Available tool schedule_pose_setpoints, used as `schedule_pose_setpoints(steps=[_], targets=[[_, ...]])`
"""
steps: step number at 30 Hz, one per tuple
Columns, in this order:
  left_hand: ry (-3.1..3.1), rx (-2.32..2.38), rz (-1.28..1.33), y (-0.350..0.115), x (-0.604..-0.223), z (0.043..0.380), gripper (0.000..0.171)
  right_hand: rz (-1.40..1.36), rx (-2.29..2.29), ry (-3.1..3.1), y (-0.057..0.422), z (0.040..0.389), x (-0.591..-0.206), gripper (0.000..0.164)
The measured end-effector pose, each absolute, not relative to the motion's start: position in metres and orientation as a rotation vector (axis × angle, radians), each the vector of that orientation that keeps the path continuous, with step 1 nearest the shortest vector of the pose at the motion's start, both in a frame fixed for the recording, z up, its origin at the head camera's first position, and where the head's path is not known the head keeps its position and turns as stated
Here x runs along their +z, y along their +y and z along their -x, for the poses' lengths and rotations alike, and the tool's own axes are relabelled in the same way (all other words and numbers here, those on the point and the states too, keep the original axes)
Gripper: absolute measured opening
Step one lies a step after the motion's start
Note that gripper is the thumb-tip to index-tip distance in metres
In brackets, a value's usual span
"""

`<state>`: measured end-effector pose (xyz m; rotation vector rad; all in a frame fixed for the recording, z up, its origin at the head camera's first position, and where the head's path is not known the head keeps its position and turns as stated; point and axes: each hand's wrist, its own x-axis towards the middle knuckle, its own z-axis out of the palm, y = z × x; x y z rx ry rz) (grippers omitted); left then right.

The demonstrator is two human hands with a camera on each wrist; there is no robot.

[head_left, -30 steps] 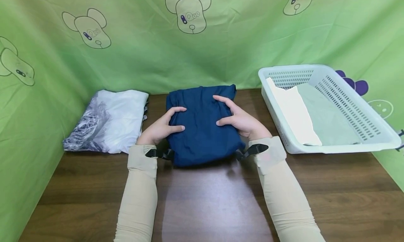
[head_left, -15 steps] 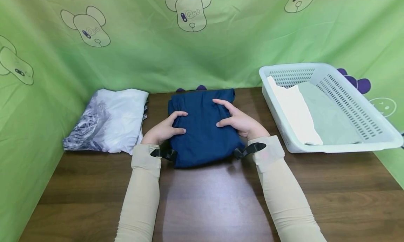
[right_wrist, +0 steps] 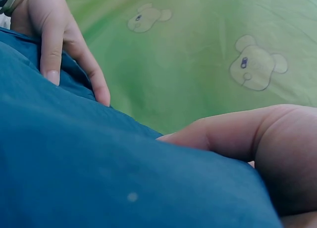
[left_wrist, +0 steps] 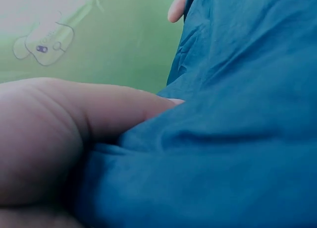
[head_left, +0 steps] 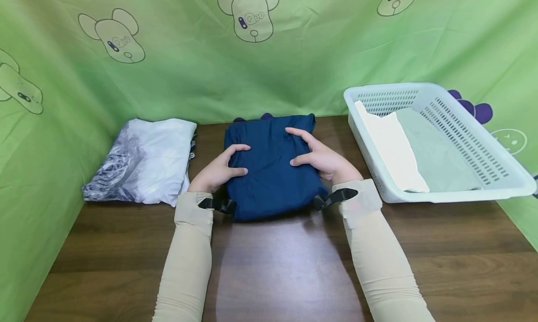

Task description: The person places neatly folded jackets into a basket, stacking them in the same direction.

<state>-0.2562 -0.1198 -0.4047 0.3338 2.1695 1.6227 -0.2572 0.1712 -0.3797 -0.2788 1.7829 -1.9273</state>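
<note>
A folded navy blue cloth (head_left: 271, 186) lies in the middle of the table, its surface creased. My left hand (head_left: 216, 172) grips its left side, thumb and index finger on top and the other fingers hidden under or behind the side. On the right side my right hand (head_left: 325, 161) holds it in a like way, thumb and index finger spread over the top. In the left wrist view the thumb (left_wrist: 119, 106) presses into the blue fabric (left_wrist: 223, 139). The right wrist view shows the right thumb (right_wrist: 208, 136) on the cloth, with the left hand (right_wrist: 54, 34) across from it.
A folded white and grey patterned cloth (head_left: 155, 163) lies to the left. At the right stands a pale blue plastic basket (head_left: 458, 198) with a white piece (head_left: 392, 149) and a pale green piece (head_left: 441, 158) in it. A green printed curtain (head_left: 176, 70) hangs behind the brown table (head_left: 109, 261).
The left hand has shifted slightly right, along the cloth's left side. The cloth's far edge dipped a little and rose again. Both hands stay on the cloth.
</note>
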Motion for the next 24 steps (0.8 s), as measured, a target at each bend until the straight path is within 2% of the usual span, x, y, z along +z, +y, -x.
schedule_pose_setpoints(steps=[8, 17, 24], targets=[[2.172, 1.731, -0.365, -0.115, -0.387, 0.249, 0.063, 0.332, -1.973, 1.802, 0.180, 0.252, -0.366, 0.085], [2.063, 1.978, -0.411, -0.108, -0.371, 0.242, 0.063, 0.333, -2.094, 1.981, 0.183, 0.250, -0.351, 0.069], [2.015, 2.119, -0.456, -0.097, -0.362, 0.234, 0.061, 0.329, -2.215, 2.077, 0.187, 0.245, -0.347, 0.067]])
